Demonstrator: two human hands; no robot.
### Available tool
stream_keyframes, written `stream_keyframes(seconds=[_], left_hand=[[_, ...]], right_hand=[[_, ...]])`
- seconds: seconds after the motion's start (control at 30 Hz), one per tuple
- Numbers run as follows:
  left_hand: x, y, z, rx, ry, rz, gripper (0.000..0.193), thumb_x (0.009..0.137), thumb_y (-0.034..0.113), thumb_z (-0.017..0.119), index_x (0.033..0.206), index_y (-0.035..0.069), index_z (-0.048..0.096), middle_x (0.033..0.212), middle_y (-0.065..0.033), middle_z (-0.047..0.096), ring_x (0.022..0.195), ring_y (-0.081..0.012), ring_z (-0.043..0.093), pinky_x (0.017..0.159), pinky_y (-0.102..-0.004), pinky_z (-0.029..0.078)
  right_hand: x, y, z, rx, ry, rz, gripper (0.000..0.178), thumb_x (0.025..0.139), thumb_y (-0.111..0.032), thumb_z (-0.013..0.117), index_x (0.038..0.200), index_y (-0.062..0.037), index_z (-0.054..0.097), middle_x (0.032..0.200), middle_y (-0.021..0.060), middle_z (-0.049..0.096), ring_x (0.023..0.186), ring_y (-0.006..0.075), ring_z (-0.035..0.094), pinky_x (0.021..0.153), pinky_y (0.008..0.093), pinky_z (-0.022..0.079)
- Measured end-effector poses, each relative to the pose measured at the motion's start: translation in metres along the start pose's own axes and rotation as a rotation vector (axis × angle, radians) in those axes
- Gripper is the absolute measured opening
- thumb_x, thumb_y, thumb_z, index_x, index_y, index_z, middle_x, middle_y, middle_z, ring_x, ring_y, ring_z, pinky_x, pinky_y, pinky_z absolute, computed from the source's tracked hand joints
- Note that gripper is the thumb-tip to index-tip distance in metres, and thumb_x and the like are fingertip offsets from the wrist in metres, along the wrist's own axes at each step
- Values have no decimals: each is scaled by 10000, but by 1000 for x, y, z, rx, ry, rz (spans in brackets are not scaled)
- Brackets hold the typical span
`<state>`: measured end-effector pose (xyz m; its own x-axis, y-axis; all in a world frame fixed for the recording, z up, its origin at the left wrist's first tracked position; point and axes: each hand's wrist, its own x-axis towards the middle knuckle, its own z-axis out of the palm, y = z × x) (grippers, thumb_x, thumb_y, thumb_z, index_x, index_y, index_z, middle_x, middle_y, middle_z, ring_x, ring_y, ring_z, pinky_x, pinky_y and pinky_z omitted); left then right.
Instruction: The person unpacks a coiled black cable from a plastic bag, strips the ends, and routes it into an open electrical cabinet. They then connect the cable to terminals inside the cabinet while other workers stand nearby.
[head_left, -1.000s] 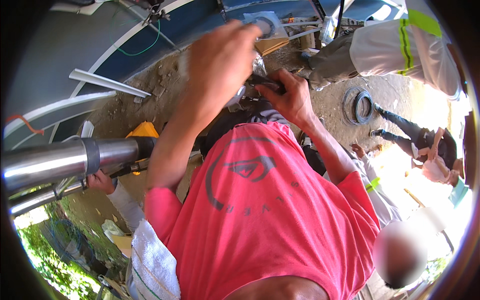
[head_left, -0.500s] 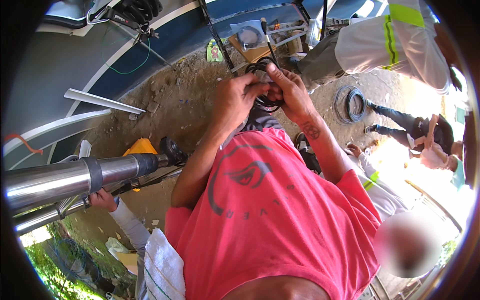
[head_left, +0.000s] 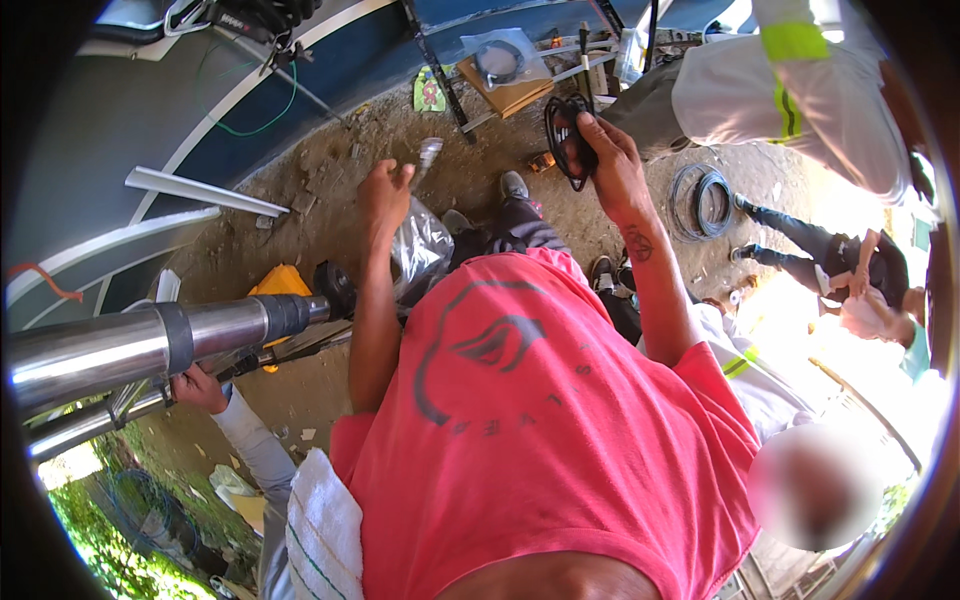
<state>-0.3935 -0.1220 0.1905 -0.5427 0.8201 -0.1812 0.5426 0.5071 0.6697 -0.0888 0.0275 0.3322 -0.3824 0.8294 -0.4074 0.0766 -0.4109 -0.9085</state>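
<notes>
My left hand [head_left: 383, 205] is raised out in front on the left, fingers curled closed on a clear plastic bag [head_left: 422, 243]. The bag hangs crumpled beside my wrist, and a clear scrap of it shows past the fingertips. On the right, my right hand [head_left: 615, 168] grips a small coil of black cable [head_left: 566, 140], thumb on top. A straight end of that cable points up and away from the coil. The two hands are well apart.
A cardboard piece [head_left: 508, 97] lies ahead with a bagged coil on it. Another cable coil [head_left: 702, 203] rests on the dirt at right. Steel tubes [head_left: 90, 358] cross at left, where a co-worker's hand [head_left: 202, 390] holds on. A person in a reflective shirt [head_left: 740, 95] stands close at right.
My hands have parted: the left moved left and down with the plastic bag, the right moved right with the cable coil. The bag now shows more fully.
</notes>
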Motion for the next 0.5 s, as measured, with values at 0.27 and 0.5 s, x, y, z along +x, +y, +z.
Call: stream_keyframes(seconds=[0.27,0.5], left_hand=[[73,-78,82,-295,171,-247,518,1002,509,761,1013,-8,777,887,-190,783,863,-379,762,791,-483,561],[129,-131,163,-138,238,-374,484,1008,498,739,999,22,823,950,-220,807,931,-406,789,828,-529,587]], right_hand=[[1,17,3,-91,6,18,435,1152,-375,592,1304,5,737,820,-41,615,716,68,523,682,249,406],[-11,23,4,-143,45,68,416,1151,-376,593,1284,-11,744,805,-51,602,706,61,509,670,248,391]])
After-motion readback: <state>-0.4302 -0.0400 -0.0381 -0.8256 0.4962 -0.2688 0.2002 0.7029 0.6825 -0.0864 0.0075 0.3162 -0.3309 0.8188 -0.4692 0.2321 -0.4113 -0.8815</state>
